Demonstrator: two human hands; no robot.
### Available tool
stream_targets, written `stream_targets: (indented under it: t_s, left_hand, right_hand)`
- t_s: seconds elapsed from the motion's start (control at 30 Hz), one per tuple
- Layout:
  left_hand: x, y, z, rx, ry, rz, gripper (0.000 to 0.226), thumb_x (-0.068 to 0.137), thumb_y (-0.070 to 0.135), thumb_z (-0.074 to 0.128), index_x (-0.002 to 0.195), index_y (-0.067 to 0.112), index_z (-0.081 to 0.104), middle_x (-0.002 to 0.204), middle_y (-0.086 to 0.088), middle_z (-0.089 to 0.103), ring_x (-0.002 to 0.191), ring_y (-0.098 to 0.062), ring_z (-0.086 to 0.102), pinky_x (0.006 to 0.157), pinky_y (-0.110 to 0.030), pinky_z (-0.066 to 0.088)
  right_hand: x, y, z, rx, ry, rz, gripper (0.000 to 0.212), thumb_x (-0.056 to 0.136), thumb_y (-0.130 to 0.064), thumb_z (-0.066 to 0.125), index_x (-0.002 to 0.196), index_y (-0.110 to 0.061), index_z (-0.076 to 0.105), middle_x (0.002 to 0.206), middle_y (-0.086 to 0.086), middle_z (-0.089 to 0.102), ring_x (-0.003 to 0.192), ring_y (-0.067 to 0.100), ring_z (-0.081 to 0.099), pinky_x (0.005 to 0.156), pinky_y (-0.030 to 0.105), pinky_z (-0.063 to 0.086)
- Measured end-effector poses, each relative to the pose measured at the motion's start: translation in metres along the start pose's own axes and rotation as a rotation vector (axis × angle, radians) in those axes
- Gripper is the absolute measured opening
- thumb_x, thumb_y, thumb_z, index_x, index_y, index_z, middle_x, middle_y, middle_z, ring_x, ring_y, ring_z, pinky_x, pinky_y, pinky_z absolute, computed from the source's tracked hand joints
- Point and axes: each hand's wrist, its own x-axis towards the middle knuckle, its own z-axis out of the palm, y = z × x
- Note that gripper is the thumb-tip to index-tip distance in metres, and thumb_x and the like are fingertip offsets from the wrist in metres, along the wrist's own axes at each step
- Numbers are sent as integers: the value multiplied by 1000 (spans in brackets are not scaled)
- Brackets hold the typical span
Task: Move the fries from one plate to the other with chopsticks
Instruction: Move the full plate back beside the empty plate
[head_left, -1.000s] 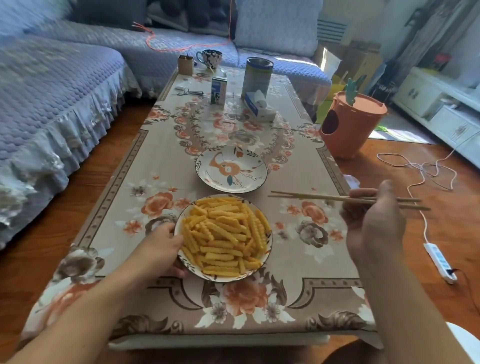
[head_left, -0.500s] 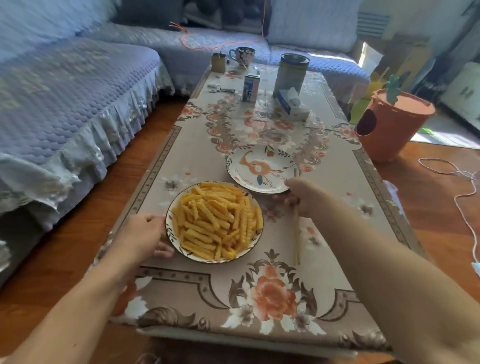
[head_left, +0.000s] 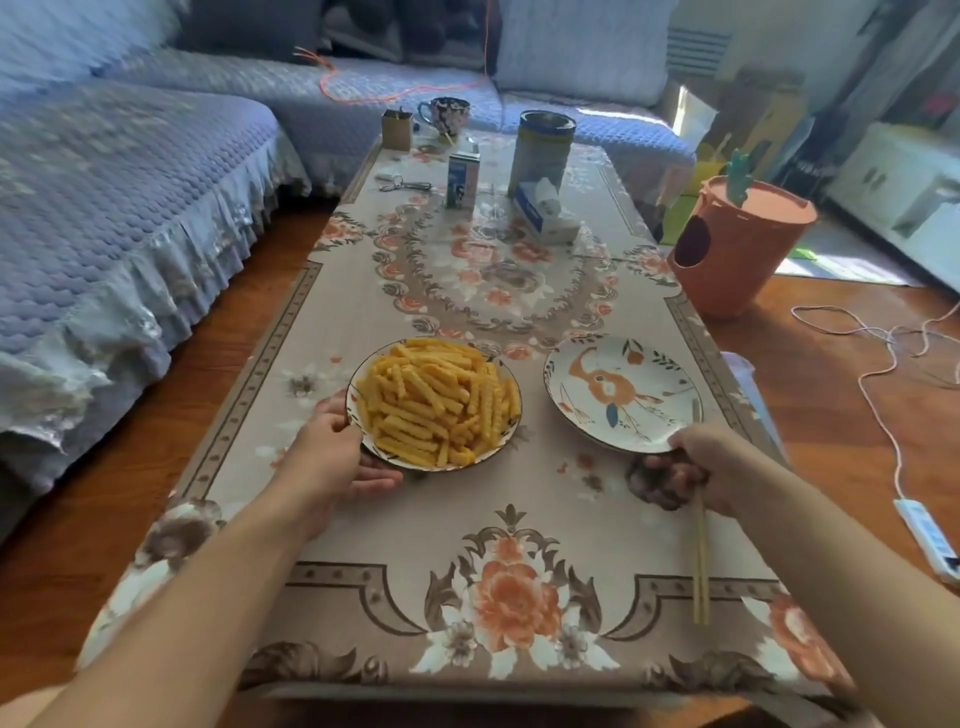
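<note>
Fries (head_left: 435, 402) heaped high on the left plate (head_left: 511, 431), crinkle-cut, crossing one another at every angle; second plate (head_left: 582, 415) just beside it to the right, painted and bare of food. Both on the worktop (head_left: 519, 519), near its front half.

Left hand (head_left: 332, 457) at the near-left rim of the full plate, thumb over the edge, fingers slid flat beneath: a steadying grip on the plate itself. Right hand (head_left: 698, 460) at the near rim of the bare plate, fingers curled under it, with the chopsticks (head_left: 701, 561) held in the same grip, long ends trailing back toward the body, short ends poking up past the rim. Not yet set for picking.

Likely light, dry and fairly stiff, each fry, but brittle if squeezed hard; ridged sides should give the tips some bite, so less slippery than smooth ones. Best taken one at a time from the top of the heap, across the middle of its length so it hangs level, with gentle pressure only. Ends-on grabs apt to pivot and drop. Buried pieces best left until those above are gone, lest the pile spill over the rim. Short carry between plates, so little chance to lose one
</note>
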Motion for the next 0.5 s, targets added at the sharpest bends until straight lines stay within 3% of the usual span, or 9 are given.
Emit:
stream_targets:
  t_s: [0.07, 0.2, 0.33, 0.5]
  left_hand:
    - [5, 2, 17, -43, -2, 4, 27, 108, 9, 34, 118, 12, 59, 94, -23, 75, 71, -37, 76, 55, -37, 63]
    - [13, -1, 37, -71, 24, 1, 26, 108, 13, 38, 123, 5, 57, 98, -20, 75, 72, -31, 77, 56, -33, 62]
    - [26, -1, 42, -68, 39, 28, 30, 108, 14, 38, 135, 7, 50, 112, -20, 71, 74, -29, 77, 57, -31, 61]
    - [35, 0, 41, -85, 29, 32, 28, 107, 14, 43, 133, 8, 50, 112, -21, 71, 74, -29, 77, 56, -29, 61]
  right_hand:
    - [-3, 11, -6, 18, -18, -2, 31, 103, -2, 27, 111, -4, 57, 50, 11, 59, 28, 6, 31, 26, 15, 24]
    - [5, 15, -5, 53, -39, 30, 28, 105, -8, 29, 117, -7, 54, 53, 12, 62, 36, 8, 32, 27, 16, 27]
    - [5, 11, 0, 56, -18, 13, 25, 104, -6, 31, 113, -8, 54, 58, 15, 64, 37, 8, 30, 28, 17, 29]
    - [-3, 6, 3, 34, -31, 10, 27, 105, -5, 28, 105, -6, 55, 54, 14, 63, 36, 8, 33, 29, 15, 28]
